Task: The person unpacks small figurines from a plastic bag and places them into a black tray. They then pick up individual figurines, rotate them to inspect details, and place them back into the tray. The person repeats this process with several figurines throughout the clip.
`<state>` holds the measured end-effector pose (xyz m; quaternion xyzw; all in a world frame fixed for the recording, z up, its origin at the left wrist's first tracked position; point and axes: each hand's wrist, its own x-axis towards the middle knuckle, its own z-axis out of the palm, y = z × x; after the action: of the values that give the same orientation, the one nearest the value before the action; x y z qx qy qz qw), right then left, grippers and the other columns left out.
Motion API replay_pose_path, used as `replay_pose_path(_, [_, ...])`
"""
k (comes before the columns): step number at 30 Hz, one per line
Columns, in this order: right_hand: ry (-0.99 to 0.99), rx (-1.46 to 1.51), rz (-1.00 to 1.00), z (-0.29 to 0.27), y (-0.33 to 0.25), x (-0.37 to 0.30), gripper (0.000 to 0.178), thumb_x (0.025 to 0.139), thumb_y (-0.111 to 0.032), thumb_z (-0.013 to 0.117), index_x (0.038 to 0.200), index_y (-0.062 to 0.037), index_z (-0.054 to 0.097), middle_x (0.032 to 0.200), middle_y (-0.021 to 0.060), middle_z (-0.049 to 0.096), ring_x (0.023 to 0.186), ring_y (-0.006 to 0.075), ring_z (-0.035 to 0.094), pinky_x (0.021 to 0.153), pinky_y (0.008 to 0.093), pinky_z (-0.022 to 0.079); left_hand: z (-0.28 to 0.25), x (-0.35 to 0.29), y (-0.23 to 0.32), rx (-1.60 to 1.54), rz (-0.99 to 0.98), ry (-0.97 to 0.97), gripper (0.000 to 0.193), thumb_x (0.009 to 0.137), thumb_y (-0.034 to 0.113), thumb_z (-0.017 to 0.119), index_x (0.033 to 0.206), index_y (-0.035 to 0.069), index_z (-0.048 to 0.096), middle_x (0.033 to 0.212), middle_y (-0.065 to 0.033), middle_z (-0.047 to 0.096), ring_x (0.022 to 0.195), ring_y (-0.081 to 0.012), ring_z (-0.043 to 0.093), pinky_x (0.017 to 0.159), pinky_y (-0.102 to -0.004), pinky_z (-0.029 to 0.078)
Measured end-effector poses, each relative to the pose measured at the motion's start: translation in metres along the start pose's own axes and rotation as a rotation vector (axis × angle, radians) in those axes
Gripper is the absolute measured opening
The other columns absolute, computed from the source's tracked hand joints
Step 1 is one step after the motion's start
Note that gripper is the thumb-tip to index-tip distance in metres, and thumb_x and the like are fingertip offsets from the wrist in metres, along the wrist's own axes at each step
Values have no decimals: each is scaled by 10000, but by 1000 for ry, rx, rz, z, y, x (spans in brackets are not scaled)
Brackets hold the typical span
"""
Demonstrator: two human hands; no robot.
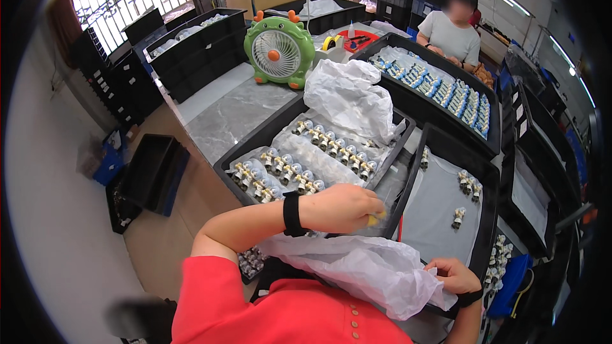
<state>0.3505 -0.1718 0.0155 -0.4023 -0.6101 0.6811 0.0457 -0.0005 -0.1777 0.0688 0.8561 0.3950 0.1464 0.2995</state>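
Observation:
My left hand [341, 209], with a black band at the wrist, is closed over the near edge of a black tray [237, 160]. A small yellow piece [376, 218] shows at its fingertips, mostly hidden by the fingers. Rows of small white, gold and dark figurines [331, 143] lie in that tray on pale sheeting. My right hand [454, 276] pinches the right end of a crumpled white sheet [357, 264], which spreads across in front of my body. Beyond this hand, a second black tray [440, 207] lined with grey holds a few similar figurines [470, 185].
A green animal-shaped fan [277, 51] stands behind the trays, beside crumpled white wrapping [350, 95]. Blue figurines [440, 86] fill a tray at the back right, near a seated person [449, 32]. Stacked black trays [526, 172] line the right side. More trays [153, 172] sit on the left floor.

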Motion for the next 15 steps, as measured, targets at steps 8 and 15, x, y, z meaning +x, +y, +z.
replay_pose_path(8, [346,59,-199,1,-18,-5,107,820,-2,581,924,-1,609,849,18,619,804,79,564,734,226,452,52,50,23,-405,248,-7,805,727,275,696,1344,-28,276,1331,-233,331,1207,-355,398,969,-382,373])
replay_pose_path(15, [718,-53,-678,22,-72,-22,296,782,-99,625,1054,-9,549,1007,81,533,880,123,507,790,254,410,71,65,43,-588,136,-180,667,729,126,647,1312,-5,351,951,-151,621,908,-245,603,813,-309,452])
